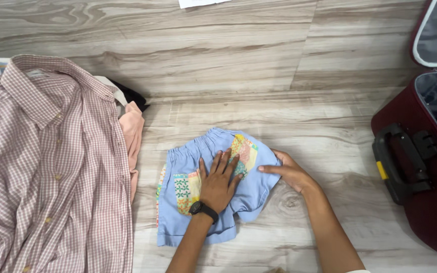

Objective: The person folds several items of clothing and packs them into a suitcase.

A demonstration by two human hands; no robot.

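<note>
Bare wood-grain floor (238, 60) is lying open above the folded light-blue patchwork shorts (213, 187) and between them and the open maroon suitcase (431, 202). A spread pink checked shirt (51, 167) is blocking the left side.

Floor (238, 60): shorts (213, 202), shirt (51, 167), suitcase (431, 192)

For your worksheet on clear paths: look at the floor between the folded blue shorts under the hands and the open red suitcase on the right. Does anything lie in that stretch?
Nothing visible does. The blue shorts lie under the left hand, with the right hand at their edge. Only bare wood-look floor separates them from the red suitcase. The checked shirt lies on the opposite side.
</note>
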